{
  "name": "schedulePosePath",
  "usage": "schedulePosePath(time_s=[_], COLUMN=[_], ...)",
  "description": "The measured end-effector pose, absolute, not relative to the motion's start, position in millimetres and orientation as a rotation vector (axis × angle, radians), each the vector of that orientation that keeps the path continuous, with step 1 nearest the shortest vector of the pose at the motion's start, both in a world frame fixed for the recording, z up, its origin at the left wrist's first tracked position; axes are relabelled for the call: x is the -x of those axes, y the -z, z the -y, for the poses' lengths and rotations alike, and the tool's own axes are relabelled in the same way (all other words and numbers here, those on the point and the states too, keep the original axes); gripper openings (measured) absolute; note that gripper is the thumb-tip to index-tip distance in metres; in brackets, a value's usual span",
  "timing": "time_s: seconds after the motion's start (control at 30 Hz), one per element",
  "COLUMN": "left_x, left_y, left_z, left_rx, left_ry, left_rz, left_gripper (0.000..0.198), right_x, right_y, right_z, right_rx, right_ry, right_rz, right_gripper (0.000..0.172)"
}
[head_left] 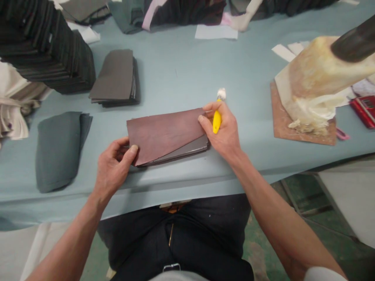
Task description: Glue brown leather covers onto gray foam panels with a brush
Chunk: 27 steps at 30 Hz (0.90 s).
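A reddish-brown leather-like piece [166, 134] lies at a slant on a low stack of dark grey pieces [187, 148] near the table's front edge. My left hand [115, 162] pinches its lower left corner between thumb and fingers. At the upper right corner, my right hand [221, 127] pinches the same piece with thumb and forefinger. A small brush with a yellow handle [216, 121] is also tucked in my right hand, its whitish head [222, 93] pointing away from me.
A tall dark stack [58, 50] stands at the back left, beside a lower grey-brown stack [114, 76] and dark green pieces [58, 150]. To the right, a crusted pale container [310, 78] sits on a brown board [304, 134], near a red object [365, 111]. Cloth and paper lie along the back.
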<state>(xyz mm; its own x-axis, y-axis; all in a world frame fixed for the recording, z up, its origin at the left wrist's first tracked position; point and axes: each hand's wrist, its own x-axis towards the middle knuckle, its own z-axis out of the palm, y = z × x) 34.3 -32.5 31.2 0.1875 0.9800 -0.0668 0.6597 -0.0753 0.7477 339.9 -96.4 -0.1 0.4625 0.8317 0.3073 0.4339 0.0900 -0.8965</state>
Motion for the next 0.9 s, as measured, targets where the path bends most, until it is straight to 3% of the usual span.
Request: schedulePosePath(time_s=[0.9], left_x=[-30], left_y=[-23], left_z=[30], left_rx=[-1.447], left_ry=[-0.785], left_rz=[-1.257], left_gripper=[0.051], right_x=[-306], right_y=[-95], right_z=[54], right_rx=[1.536], right_ry=[0.001], right_rz=[1.415], right_gripper=[0.021])
